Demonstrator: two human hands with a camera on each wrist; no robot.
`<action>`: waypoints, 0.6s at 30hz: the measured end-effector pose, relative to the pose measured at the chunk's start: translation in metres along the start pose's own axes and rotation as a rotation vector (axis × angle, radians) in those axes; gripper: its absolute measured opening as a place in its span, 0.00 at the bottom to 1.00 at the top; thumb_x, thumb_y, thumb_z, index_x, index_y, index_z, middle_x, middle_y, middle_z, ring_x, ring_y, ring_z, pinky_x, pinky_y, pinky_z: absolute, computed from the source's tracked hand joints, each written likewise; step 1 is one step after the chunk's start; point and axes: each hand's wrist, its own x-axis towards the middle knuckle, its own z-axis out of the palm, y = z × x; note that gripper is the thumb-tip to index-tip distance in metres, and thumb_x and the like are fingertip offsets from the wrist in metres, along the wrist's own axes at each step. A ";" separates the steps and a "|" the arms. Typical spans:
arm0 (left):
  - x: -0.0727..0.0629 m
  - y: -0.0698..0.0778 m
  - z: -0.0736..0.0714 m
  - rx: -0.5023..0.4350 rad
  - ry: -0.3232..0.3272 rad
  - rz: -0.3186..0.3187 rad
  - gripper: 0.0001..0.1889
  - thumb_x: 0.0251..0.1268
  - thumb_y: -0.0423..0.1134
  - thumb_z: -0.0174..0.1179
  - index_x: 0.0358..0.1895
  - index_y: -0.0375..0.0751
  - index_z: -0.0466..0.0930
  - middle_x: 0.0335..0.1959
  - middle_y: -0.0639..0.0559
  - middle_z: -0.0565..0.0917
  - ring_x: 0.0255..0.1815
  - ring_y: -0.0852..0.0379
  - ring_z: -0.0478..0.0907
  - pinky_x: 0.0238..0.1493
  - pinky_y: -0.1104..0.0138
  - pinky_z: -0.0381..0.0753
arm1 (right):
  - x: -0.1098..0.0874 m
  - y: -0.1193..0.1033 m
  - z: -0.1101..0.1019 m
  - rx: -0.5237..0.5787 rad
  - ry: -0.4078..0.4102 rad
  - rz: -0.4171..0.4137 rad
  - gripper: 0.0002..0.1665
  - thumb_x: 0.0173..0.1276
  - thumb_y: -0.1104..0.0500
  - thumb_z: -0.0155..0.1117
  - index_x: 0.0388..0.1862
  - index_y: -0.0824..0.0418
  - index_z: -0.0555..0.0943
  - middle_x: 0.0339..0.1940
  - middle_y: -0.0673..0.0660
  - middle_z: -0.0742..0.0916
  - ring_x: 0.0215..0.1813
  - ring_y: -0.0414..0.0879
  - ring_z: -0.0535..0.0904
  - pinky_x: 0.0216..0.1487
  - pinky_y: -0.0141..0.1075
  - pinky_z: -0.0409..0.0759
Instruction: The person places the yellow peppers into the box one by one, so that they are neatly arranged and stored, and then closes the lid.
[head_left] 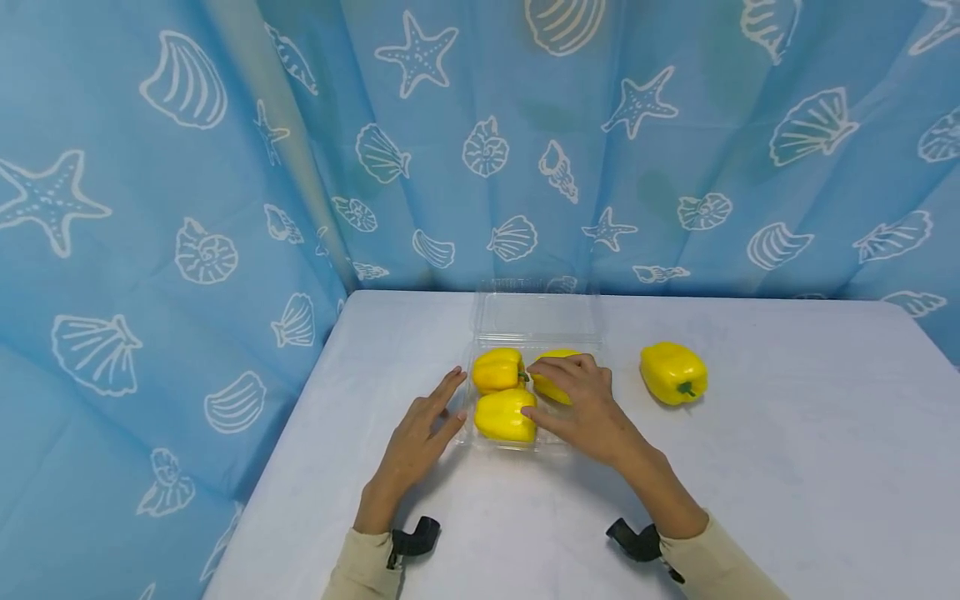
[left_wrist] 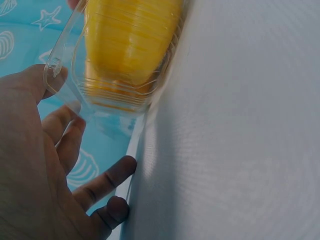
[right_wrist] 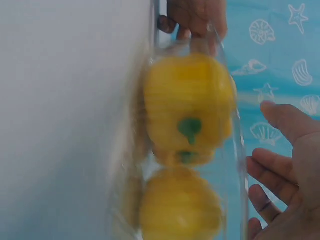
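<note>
A clear plastic clamshell container (head_left: 537,318) stands with its lid folded back. Inside are two yellow bell peppers on the left, the back one (head_left: 497,370) and the front one (head_left: 501,417), and a third pepper (head_left: 552,392) at back right. My left hand (head_left: 415,442) touches the container's left rim, its thumb (left_wrist: 57,80) at a corner and fingers spread. Over the right side reaches my right hand (head_left: 588,408), partly hiding the third pepper. In the right wrist view its fingers (right_wrist: 272,170) are loosely bent beside the wall, holding nothing.
Another yellow bell pepper (head_left: 673,372) lies on the white-covered table (head_left: 795,467), right of the container. A blue curtain (head_left: 450,192) with seashell prints hangs behind the table and along its left side.
</note>
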 end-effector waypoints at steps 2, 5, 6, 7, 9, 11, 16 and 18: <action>0.000 0.000 0.000 -0.007 0.003 0.005 0.30 0.77 0.58 0.47 0.79 0.69 0.54 0.78 0.74 0.53 0.47 0.59 0.71 0.46 0.59 0.73 | 0.000 0.003 -0.005 -0.019 0.043 0.006 0.29 0.62 0.48 0.76 0.61 0.55 0.81 0.61 0.52 0.82 0.60 0.51 0.67 0.50 0.52 0.57; 0.000 0.000 0.001 -0.015 0.012 0.011 0.30 0.77 0.58 0.48 0.79 0.68 0.55 0.78 0.73 0.54 0.47 0.57 0.72 0.46 0.58 0.73 | -0.001 0.008 -0.015 -0.066 0.109 0.033 0.29 0.62 0.49 0.76 0.60 0.56 0.82 0.61 0.55 0.82 0.60 0.53 0.68 0.51 0.53 0.57; 0.000 0.000 0.001 -0.015 0.013 0.010 0.30 0.77 0.58 0.48 0.79 0.68 0.55 0.78 0.73 0.54 0.47 0.57 0.72 0.46 0.58 0.73 | -0.002 0.009 -0.018 -0.084 0.130 0.045 0.29 0.61 0.49 0.76 0.60 0.57 0.82 0.61 0.56 0.82 0.59 0.54 0.68 0.51 0.54 0.58; 0.000 0.001 0.001 -0.013 0.014 0.010 0.30 0.77 0.59 0.48 0.79 0.69 0.55 0.78 0.73 0.54 0.47 0.57 0.72 0.46 0.58 0.73 | -0.003 0.012 -0.021 -0.102 0.147 0.059 0.29 0.61 0.49 0.76 0.59 0.57 0.82 0.61 0.57 0.82 0.59 0.55 0.68 0.51 0.54 0.58; 0.000 0.001 0.001 -0.009 0.014 0.009 0.30 0.78 0.59 0.47 0.79 0.69 0.54 0.78 0.73 0.54 0.47 0.58 0.71 0.46 0.59 0.73 | -0.005 0.016 -0.027 -0.124 0.173 0.088 0.30 0.61 0.49 0.76 0.59 0.58 0.81 0.61 0.58 0.82 0.59 0.56 0.68 0.51 0.54 0.58; -0.001 0.001 0.001 -0.007 0.015 0.009 0.30 0.78 0.59 0.47 0.79 0.69 0.54 0.78 0.72 0.54 0.47 0.59 0.71 0.45 0.59 0.73 | -0.006 0.021 -0.031 -0.143 0.190 0.111 0.29 0.61 0.49 0.76 0.59 0.59 0.81 0.61 0.59 0.82 0.60 0.57 0.68 0.50 0.54 0.58; -0.001 0.002 0.001 -0.005 0.029 0.014 0.30 0.77 0.59 0.47 0.79 0.66 0.56 0.78 0.70 0.55 0.46 0.60 0.70 0.45 0.58 0.72 | -0.009 0.032 -0.041 -0.156 0.205 0.179 0.29 0.63 0.48 0.74 0.60 0.59 0.80 0.62 0.61 0.81 0.61 0.59 0.67 0.50 0.56 0.58; 0.000 0.002 0.002 -0.005 0.024 0.014 0.30 0.77 0.59 0.47 0.79 0.65 0.56 0.78 0.70 0.55 0.47 0.61 0.70 0.46 0.58 0.73 | -0.012 0.035 -0.046 -0.164 0.210 0.210 0.29 0.63 0.49 0.73 0.60 0.59 0.80 0.62 0.62 0.80 0.62 0.60 0.66 0.51 0.57 0.57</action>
